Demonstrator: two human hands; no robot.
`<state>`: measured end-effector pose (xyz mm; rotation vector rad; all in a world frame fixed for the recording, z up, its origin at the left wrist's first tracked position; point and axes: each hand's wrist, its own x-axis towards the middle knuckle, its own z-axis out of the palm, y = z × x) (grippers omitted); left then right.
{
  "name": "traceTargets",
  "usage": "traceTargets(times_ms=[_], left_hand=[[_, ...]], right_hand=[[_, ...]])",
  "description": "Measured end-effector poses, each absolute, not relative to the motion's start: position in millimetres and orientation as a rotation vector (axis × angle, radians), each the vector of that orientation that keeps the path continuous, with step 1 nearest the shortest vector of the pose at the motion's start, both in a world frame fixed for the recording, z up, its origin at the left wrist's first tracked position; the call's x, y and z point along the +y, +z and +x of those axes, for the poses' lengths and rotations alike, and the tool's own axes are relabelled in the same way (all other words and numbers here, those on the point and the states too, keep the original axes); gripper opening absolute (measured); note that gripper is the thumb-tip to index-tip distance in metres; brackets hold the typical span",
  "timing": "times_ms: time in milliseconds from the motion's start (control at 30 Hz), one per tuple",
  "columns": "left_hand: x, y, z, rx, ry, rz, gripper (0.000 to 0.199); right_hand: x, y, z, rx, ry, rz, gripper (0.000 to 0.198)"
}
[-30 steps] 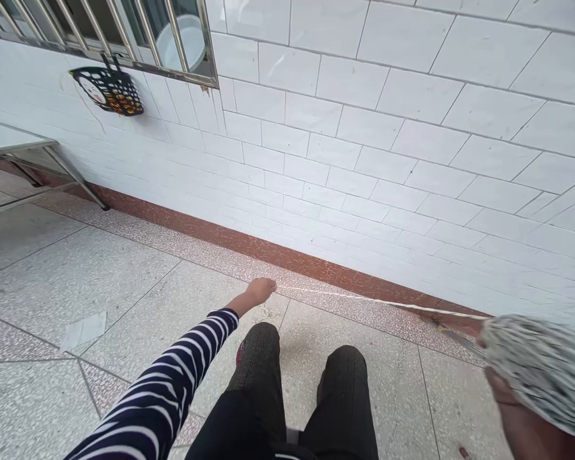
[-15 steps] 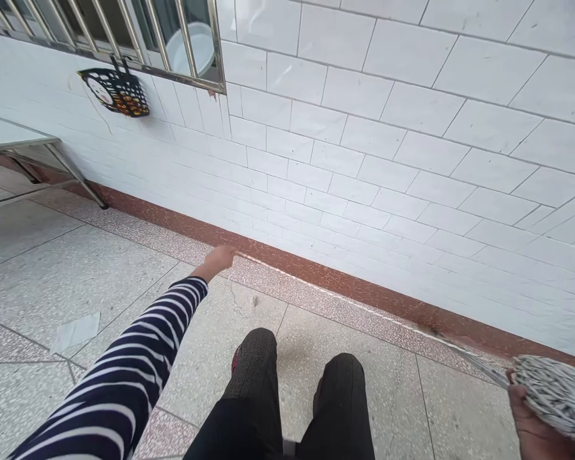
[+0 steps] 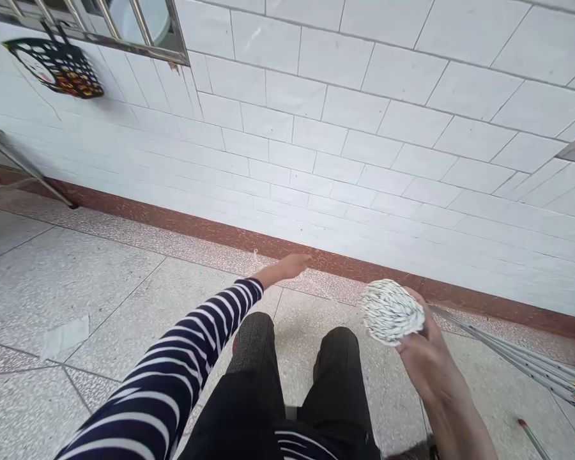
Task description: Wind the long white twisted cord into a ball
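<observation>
My left hand, at the end of a navy-and-white striped sleeve, is stretched towards the foot of the wall, its fingers closed together. A small pale curl, apparently the end of a thin cord, shows just behind it; the rest of the cord is too faint to follow. My right hand, its forearm bare, grips a rounded, off-white woven piece of braided cord from its right side. The piece is held above the floor in front of my right knee. Some of the right fingers are hidden behind it.
A white tiled wall with a red-brown skirting stands ahead. A patterned basket hangs from the window bars at upper left. Metal poles lie at right. A paper sheet is on the floor near a metal-legged table.
My right hand has brought the woven piece leftward from the far right. My left hand has moved right, towards it. The long cord stretched between them no longer shows clearly. The view has shifted right.
</observation>
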<state>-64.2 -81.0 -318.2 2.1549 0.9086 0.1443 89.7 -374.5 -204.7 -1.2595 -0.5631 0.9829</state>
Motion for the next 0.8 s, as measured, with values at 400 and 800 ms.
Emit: traceTargets(times_ms=[400, 800], left_hand=[[-245, -338, -68, 0.489, 0.464, 1.450, 0.049], [-251, -309, -129, 0.423, 0.353, 2.542, 0.035]], right_hand=[[-310, -229, 81, -0.964, 0.916, -1.503, 0.058], [-310, -345, 75, -0.937, 0.815, -1.797, 0.060]])
